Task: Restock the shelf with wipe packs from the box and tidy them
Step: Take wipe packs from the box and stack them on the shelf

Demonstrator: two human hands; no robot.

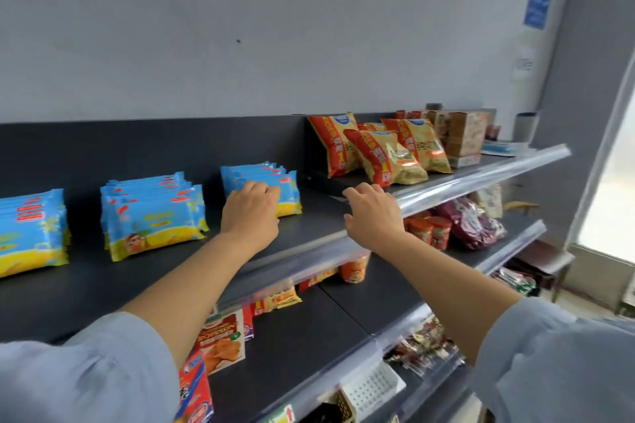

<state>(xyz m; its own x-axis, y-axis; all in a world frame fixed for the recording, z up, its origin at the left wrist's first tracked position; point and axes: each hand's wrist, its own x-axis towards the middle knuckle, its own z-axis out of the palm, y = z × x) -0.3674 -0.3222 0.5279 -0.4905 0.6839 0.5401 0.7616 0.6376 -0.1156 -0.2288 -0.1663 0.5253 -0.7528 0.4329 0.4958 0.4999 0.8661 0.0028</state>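
Head cam showed a matte dark shelf (pixel 305 228) and a grey wall (pixel 240 27). Left hand (pixel 252 213) touched glossy wipe packs (pixel 264 175), grip unclear; right hand (pixel 372 215) hung loose, empty.

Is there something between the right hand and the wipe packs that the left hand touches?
Nothing visible. Only bare shelf lies between the right hand and the wipe packs under the left hand.

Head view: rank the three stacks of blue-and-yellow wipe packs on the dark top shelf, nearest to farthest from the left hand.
1. Right stack of blue-and-yellow wipe packs, touched by the left hand.
2. Middle stack, on the hand's left.
3. Left stack, at the frame's left edge.
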